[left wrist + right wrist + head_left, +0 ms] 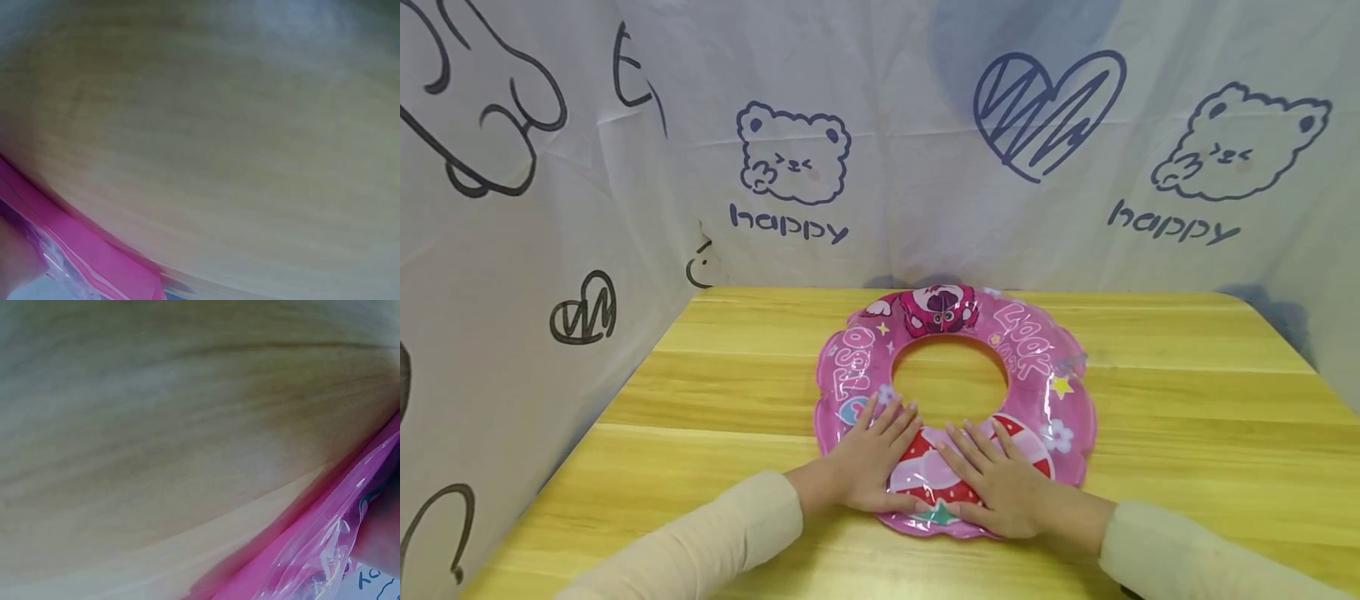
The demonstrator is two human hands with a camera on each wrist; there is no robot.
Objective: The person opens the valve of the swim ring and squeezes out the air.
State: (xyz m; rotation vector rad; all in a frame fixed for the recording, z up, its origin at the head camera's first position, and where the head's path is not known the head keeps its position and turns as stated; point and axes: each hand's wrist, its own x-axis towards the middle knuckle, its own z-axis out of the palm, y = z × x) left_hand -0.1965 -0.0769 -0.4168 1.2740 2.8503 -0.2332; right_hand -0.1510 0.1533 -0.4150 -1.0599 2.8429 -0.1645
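Note:
A pink inflatable swim ring (pixel 1063 408) lies flat on the wooden table, printed with a bear, lettering, stars, flowers and a red strawberry. My left hand (pixel 874 460) rests on its near left part, fingers straight and pointing toward the hole. On the near right part lies my right hand (pixel 1006 485), its fingers stretched out over the strawberry print. The two thumbs point toward each other near the ring's front edge. In the left wrist view the ring's pink edge (pixel 94 250) crosses the lower left corner. Shiny clear plastic and pink edge (pixel 294 550) show at lower right in the right wrist view.
The yellow wood-grain table (pixel 1187 400) reaches back to a white cloth (pixel 910 208) with bear, heart and "happy" drawings. More of this cloth hangs along the left and right sides. Pale sleeves (pixel 722 533) cover both forearms.

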